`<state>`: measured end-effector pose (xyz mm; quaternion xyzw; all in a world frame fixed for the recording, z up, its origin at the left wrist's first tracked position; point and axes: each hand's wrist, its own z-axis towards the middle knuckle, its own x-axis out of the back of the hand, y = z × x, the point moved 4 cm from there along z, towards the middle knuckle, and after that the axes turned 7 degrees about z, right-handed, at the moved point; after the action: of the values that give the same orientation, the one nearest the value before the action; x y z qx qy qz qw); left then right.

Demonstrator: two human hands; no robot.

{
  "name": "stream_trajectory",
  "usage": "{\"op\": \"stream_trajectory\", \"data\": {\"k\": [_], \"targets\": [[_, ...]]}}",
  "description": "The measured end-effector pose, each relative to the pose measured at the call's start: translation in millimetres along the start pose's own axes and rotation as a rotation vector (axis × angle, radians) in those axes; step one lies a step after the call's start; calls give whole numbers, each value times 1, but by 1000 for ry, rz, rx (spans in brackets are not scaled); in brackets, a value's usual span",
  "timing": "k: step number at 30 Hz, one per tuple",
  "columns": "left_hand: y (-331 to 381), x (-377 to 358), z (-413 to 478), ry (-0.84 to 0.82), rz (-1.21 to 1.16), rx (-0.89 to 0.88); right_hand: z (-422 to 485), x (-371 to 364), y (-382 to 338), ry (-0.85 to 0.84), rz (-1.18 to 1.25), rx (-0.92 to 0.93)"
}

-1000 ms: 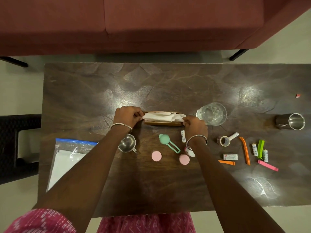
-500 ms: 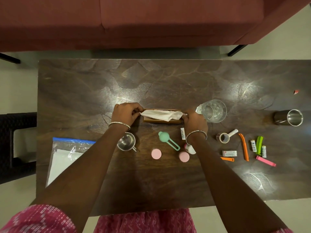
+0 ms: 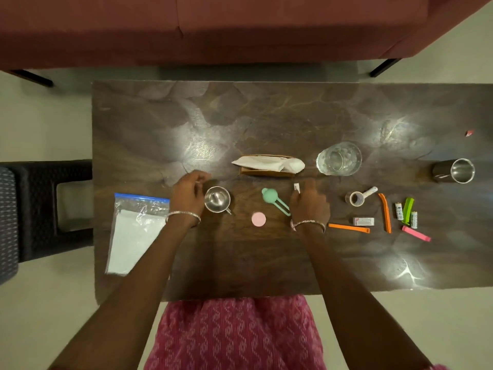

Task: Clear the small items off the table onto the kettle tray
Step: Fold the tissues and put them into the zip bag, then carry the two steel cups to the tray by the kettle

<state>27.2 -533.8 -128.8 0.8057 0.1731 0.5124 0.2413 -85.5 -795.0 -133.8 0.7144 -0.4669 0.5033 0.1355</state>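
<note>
A narrow wooden holder (image 3: 262,172) with a white tissue (image 3: 269,163) draped over it lies mid-table. My left hand (image 3: 188,194) hovers just left of a small steel cup (image 3: 217,202), fingers curled, holding nothing I can see. My right hand (image 3: 309,206) rests palm down near the front, and a small white labelled piece (image 3: 296,187) pokes out at its fingertips. Between the hands lie a teal scoop (image 3: 274,200) and a pink disc (image 3: 258,219). No kettle tray is in view.
At the right lie a white scoop (image 3: 358,197), two orange clips (image 3: 385,212), a small white box (image 3: 363,221), batteries (image 3: 399,211), a green clip (image 3: 407,209) and a pink clip (image 3: 416,233). A glass (image 3: 338,158), steel tumbler (image 3: 456,170) and zip bag (image 3: 136,233) stand around.
Both hands have let go of the ends of the tissue holder and drawn back toward me. The left now sits by the steel cup, the right over the items near the front.
</note>
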Motion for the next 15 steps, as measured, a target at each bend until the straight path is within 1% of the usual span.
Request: {"op": "stream_trajectory", "data": {"k": [3, 6, 8, 11, 13, 15], "targets": [[-8, -4, -32, -132, 61, -42, -45, -4, 2, -68, 37, 23], [-10, -12, -40, -246, 107, -33, -80, -9, 7, -95, 50, 20], [-8, -15, -34, -270, 208, -51, -97, -12, 12, -107, 55, 5], [-5, -19, -17, -303, 427, -160, -109, -12, 16, -114, 92, 25], [-4, -21, -9, -326, 572, -224, -109, -13, 20, -149, 110, 59], [-4, -23, -6, -341, 642, -252, -106, -13, 24, -199, 160, 69]]}}
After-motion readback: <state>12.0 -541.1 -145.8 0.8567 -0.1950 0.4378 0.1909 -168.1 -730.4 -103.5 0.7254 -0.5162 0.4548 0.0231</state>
